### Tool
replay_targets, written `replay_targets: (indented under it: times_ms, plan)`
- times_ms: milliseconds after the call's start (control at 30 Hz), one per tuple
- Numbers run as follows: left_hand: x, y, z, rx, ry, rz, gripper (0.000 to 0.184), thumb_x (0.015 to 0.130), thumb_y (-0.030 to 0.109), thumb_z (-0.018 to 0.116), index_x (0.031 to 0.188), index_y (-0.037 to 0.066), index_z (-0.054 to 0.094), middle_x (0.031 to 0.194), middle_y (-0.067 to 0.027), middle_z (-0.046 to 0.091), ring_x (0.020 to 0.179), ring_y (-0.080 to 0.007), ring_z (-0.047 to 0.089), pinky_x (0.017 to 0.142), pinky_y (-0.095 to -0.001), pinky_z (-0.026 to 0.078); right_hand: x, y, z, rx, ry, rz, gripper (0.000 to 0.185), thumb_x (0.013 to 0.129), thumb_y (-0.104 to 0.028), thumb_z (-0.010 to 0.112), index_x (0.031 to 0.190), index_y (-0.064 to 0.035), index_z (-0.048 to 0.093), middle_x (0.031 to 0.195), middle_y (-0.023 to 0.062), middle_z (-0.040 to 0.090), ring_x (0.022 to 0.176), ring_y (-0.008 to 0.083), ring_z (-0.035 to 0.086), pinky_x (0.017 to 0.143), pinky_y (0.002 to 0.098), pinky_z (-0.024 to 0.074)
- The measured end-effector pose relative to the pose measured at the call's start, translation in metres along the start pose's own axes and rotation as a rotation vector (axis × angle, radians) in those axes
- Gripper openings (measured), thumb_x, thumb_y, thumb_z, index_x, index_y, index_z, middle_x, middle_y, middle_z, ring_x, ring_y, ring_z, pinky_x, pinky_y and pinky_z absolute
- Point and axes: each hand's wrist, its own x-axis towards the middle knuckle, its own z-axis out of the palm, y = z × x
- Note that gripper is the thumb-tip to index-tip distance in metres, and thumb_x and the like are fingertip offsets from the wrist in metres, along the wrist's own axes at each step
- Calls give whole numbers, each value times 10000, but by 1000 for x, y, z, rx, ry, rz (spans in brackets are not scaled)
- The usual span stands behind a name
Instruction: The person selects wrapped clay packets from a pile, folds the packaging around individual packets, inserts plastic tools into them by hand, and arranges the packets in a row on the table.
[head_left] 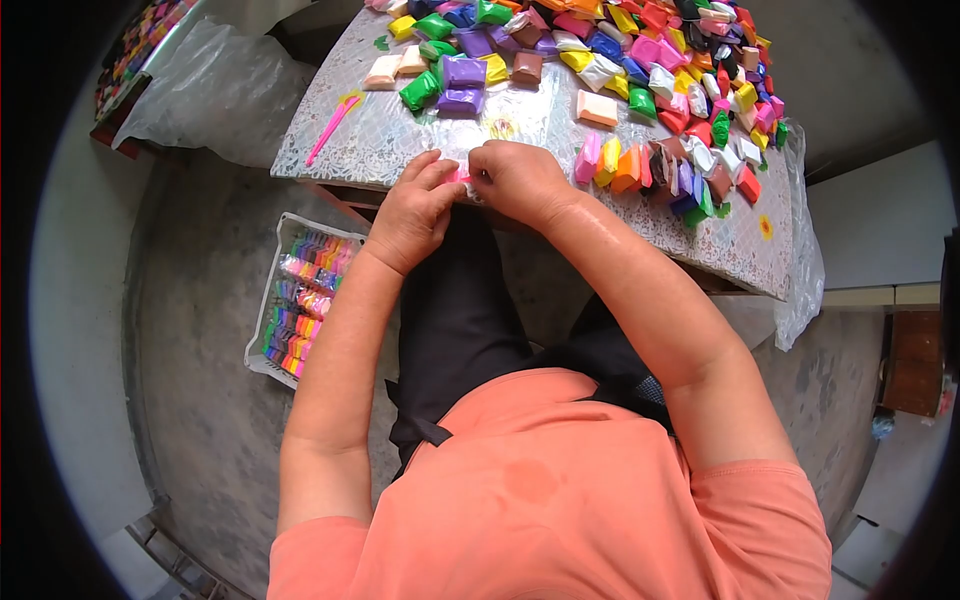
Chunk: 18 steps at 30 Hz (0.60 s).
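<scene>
At the table's near edge my two hands meet over a small pink piece [460, 174], mostly hidden by the fingers; its kind I cannot make out. My left hand [412, 208] is closed on its left side, thumb and fingers bent. From the right, my right hand [518, 178] pinches it with curled fingers. Just beyond them lie a purple packet [460, 102], a green packet [420, 91] and a pale peach packet [597, 108]. A row of coloured packets stands right of my right hand, with a yellow packet [607, 160] near its left end.
A heap of wrapped coloured packets [660, 50] covers the back of the lace-patterned table [370, 130]. A pink stick-like tool [332, 130] lies at the left. On the floor, a white basket [262, 322] holds rows of coloured packs. Clear plastic sheeting [215, 95] hangs at the left.
</scene>
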Motion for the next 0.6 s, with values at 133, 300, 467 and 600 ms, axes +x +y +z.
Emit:
replay_targets:
  times_ms: [133,300,467,600]
  plan:
    - [-1,-1,1,-3,8,-6,323,720,-76,655,1004,77,680,1202,-124,628,1226,-395,528,1017,-438,463,1,5,7,65,65,47,122,816,-240,659,863,-132,692,879,98,691,859,328,668,728,436,529]
    - [0,0,1,1,8,-4,314,716,-74,652,990,78,678,1199,-127,627,1223,-392,530,1014,-438,463,-7,7,3,168,55,86,121,809,-233,655,858,-132,703,882,107,699,856,332,670,724,441,527]
    - [0,-1,1,9,0,3,321,708,-78,649,987,77,676,1198,-126,625,1217,-391,531,1012,-439,464,-3,4,-4,68,-11,30,134,804,-243,663,864,-133,709,871,120,698,857,330,674,731,442,529]
    - [0,0,1,10,-9,3,330,704,-83,646,991,76,675,1202,-120,623,1217,-389,531,1013,-438,465,6,-3,-14,-28,-93,24,148,801,-255,670,864,-128,714,873,121,704,865,323,683,741,446,533]
